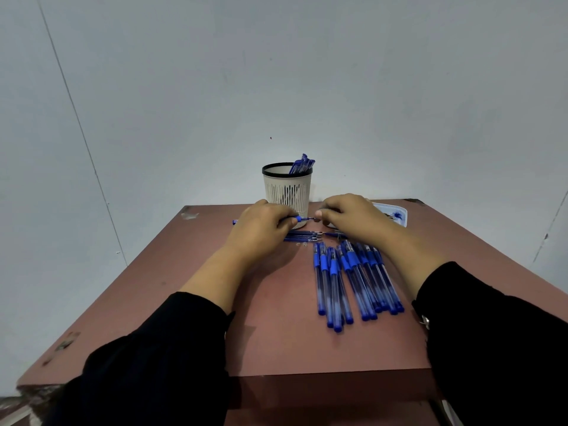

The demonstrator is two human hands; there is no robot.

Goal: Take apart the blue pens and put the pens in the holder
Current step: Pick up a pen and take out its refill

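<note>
My left hand (261, 224) grips the barrel of a blue pen (299, 218) that lies level in front of the holder, its back end sticking out left of my fist. My right hand (353, 215) pinches the pen's tip end with thumb and fingers. The white slotted holder (287, 189) with a black rim stands at the table's far edge, with several blue pen pieces (302, 164) leaning inside. Several whole blue pens (353, 281) lie side by side near my right forearm. Thin blue refills (302, 236) lie in a row under my hands.
A white tray (396, 213) with small blue parts sits at the far right, partly behind my right hand. The reddish-brown table (276, 333) has its front edge close to me and a grey wall behind it.
</note>
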